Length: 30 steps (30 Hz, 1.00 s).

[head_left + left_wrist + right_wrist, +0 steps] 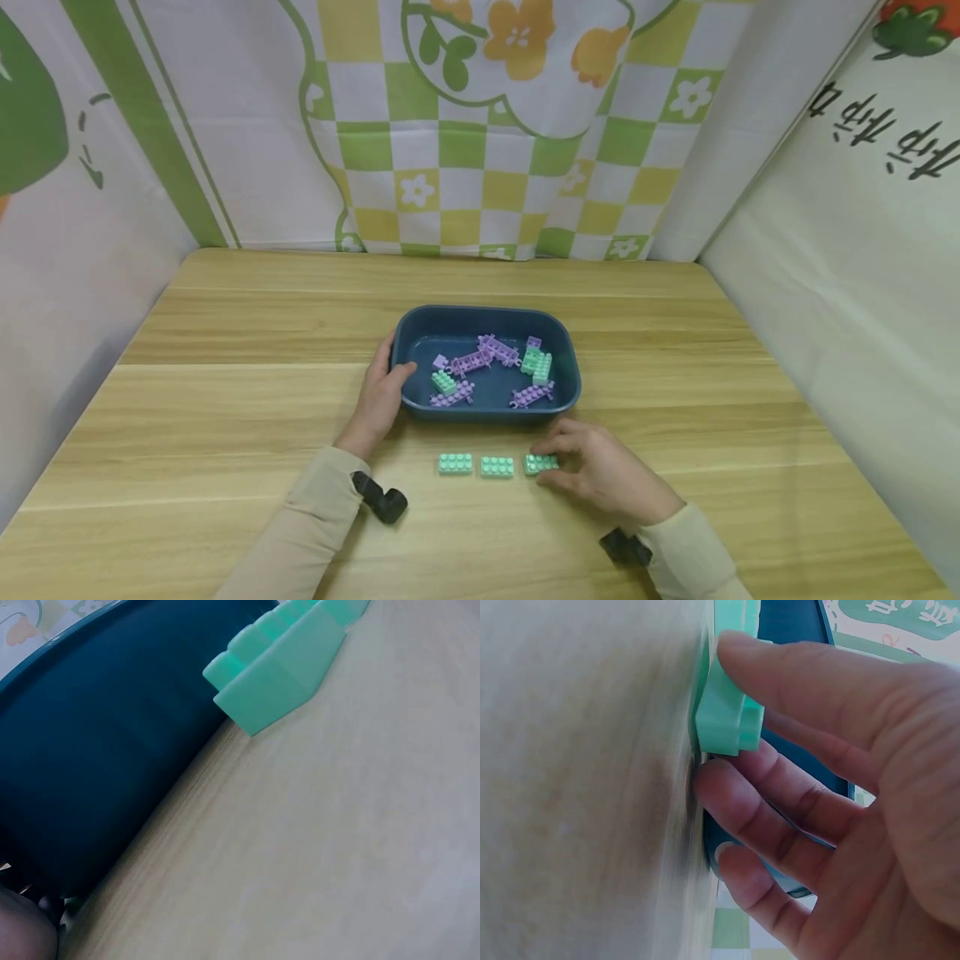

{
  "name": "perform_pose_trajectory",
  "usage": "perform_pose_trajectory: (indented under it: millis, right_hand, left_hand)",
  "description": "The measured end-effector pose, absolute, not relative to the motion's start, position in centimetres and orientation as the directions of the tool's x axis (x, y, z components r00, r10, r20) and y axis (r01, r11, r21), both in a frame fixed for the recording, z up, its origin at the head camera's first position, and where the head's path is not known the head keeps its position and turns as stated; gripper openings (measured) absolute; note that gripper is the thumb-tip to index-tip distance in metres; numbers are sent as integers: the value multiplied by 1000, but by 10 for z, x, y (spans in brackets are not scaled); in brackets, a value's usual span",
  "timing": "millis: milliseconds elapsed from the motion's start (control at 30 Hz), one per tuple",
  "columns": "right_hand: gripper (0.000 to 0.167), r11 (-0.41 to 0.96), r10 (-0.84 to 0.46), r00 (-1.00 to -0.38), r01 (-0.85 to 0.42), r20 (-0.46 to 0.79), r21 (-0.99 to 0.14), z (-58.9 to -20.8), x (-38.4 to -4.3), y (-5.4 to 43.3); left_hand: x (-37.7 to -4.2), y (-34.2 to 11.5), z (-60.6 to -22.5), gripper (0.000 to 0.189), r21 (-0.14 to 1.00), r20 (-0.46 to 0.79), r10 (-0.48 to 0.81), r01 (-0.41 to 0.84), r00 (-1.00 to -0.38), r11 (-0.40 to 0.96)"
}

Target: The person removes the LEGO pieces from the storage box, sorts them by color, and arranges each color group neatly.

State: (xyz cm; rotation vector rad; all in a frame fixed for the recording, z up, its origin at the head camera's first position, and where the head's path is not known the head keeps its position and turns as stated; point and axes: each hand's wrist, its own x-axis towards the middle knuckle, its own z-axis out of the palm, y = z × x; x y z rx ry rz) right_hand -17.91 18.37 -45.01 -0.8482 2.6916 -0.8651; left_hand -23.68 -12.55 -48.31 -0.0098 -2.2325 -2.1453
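1. on my head feed, the left hand (381,400) pinches the left end wall of a dark blue plastic bin (487,416) at the centre of the frame, thumb over the rim, the other fingers outside.
2. the right hand (600,467), lower right of centre, pinches the right-hand mint-green 2x4 building brick (532,465) between thumb and index finger; my right wrist feed shows the remaining fingers loosely bent beneath. i cannot tell whether that brick touches the table.
3. in line to its left, below the bin, i see the middle mint-green brick (497,467) and the left-hand mint-green brick (455,464), studs up, small gaps between.
4. inside the bin i see purple pegged plates (469,361), small purple pieces (440,362) and more green bricks (444,382).
5. everything stands on a wood-grain table (225,417); a green-and-yellow checked cloth (465,167) hangs across the upper middle, and a white cloth with dark characters (855,233) fills the upper right.
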Motion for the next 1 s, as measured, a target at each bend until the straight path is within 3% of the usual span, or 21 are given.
perform_pose_trajectory:
  millis: [1000]
  right_hand:
    - [30, 684, -572, -820, -455, -32, -570, -452, -180, 184]
  left_hand:
    - [-236, -126, -483, 61, 999, 11, -25, 10, -1000, 52]
